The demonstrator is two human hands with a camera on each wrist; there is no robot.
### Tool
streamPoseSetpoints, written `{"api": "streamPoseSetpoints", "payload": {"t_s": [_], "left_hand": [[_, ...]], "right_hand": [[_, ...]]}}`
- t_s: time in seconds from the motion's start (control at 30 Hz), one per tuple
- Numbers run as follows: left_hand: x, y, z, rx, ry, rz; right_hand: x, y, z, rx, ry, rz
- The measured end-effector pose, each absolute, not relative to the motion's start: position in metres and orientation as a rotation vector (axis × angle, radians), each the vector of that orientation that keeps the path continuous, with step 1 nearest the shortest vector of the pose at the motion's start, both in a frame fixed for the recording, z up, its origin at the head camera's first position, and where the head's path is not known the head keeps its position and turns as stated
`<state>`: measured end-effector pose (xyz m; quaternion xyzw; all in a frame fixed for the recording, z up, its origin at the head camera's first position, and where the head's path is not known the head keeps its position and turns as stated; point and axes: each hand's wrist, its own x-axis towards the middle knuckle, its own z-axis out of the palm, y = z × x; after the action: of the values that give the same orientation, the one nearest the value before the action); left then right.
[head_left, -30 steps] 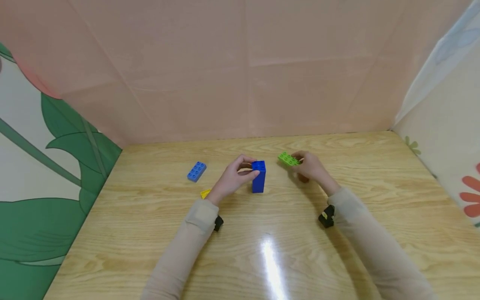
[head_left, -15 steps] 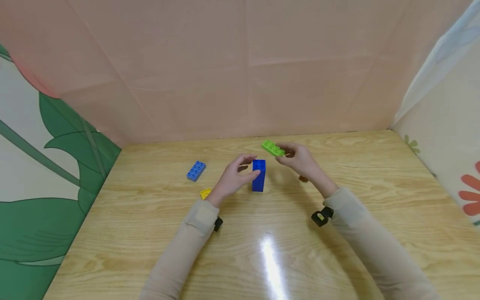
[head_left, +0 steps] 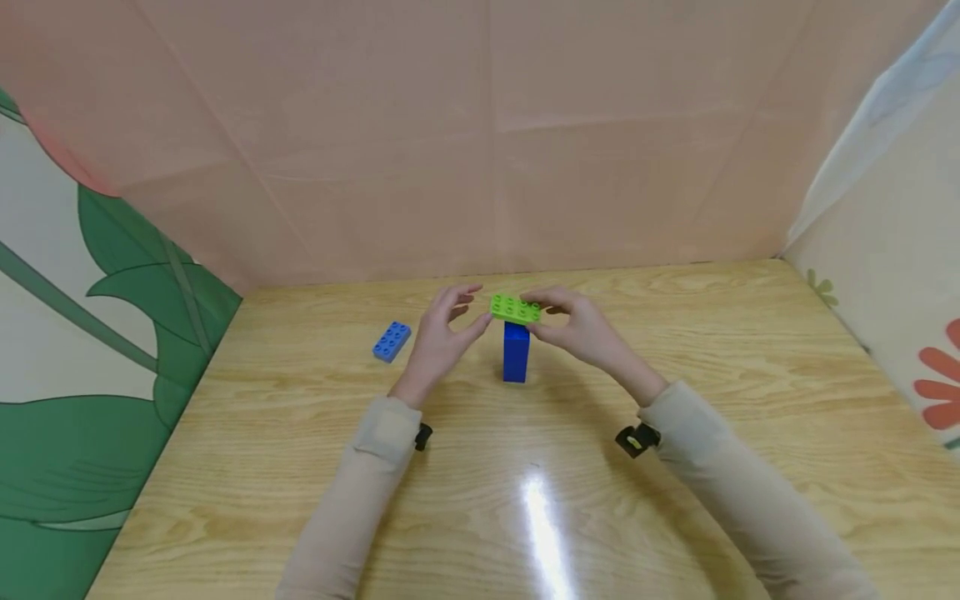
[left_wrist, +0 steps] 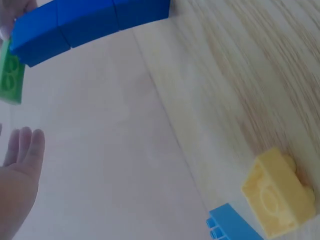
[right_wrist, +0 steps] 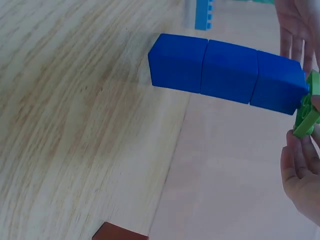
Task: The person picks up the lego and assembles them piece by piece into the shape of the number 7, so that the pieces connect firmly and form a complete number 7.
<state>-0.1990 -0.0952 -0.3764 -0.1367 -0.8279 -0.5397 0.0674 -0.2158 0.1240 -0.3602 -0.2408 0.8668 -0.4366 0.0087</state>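
A right hand (head_left: pixel 581 333) is pinching a flat green brick (head_left: pixel 515 307) in its fingers, laying it atop an upright blue brick tower (head_left: pixel 515 352) on the wooden surface (head_left: pixel 675 483), its long axis running left to right. The left hand (head_left: pixel 438 342) is hovering beside the brick's left end, fingers spread and holding nothing.

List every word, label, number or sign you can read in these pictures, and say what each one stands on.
None can be read: no view shows any word, number or brand.
The green brick, the blue tower, the light blue brick and the yellow brick bear only plain studs.
The wall panels carry leaf and flower pictures, no lettering.
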Motion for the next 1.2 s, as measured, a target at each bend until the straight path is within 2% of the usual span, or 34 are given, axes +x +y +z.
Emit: {"api": "streamPoseSetpoints", "payload": {"t_s": [0.2,0.8,1.07,1.2], "left_hand": [[-0.195,-0.097,-0.374,-0.528,-2.581,-1.505],[-0.193,-0.094,-0.384,-0.802,-2.588,-1.148],[-0.194,-0.095,-0.385,-0.883,-2.565,-1.071],[-0.193,-0.095,-0.384,-0.898,-2.558,-1.061]], "right_hand": [[-0.212,0.122,-0.362,-0.899,2.752,-1.300],[-0.211,0.121,-0.367,-1.003,2.704,-1.323],[-0.212,0.124,-0.382,-1.421,2.921,-1.204],[-0.211,0.128,-0.385,-1.532,2.936,-1.169]]}}
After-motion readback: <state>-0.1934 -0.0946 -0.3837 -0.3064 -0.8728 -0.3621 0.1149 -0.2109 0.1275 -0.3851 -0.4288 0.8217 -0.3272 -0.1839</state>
